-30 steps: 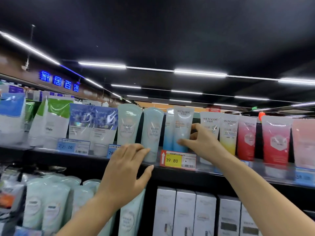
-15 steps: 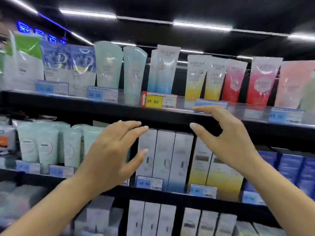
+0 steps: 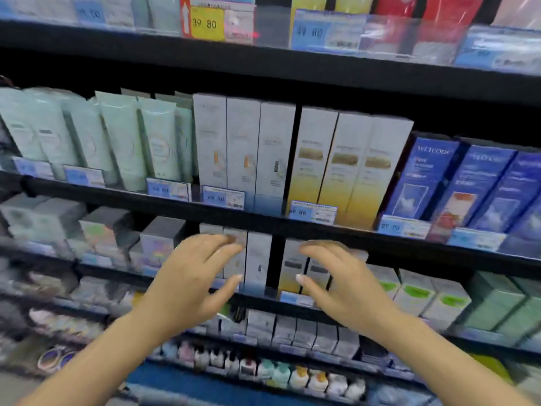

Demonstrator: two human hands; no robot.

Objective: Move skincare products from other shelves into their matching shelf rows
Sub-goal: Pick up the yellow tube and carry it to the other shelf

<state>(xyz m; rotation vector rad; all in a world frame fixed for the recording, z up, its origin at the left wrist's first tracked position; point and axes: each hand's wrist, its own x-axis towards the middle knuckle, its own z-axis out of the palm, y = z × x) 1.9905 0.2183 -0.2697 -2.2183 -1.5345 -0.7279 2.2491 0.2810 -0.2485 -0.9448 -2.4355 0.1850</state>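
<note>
Flanking grey boxes, mint tubes, blue cartons, price tags

Both bare forearms reach forward and up, side by side. The left hand and right hand hold nothing, fingers spread and lightly bent, thumbs pointing toward each other.

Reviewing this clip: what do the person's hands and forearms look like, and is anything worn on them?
Both forearms are bare up to the frame edge, with no sleeve, glove, watch or bracelet showing. The left hand and the right hand are bare too. Fingernails look short and pale. No ring can be made out for certain; the picture is a little blurred.
</note>
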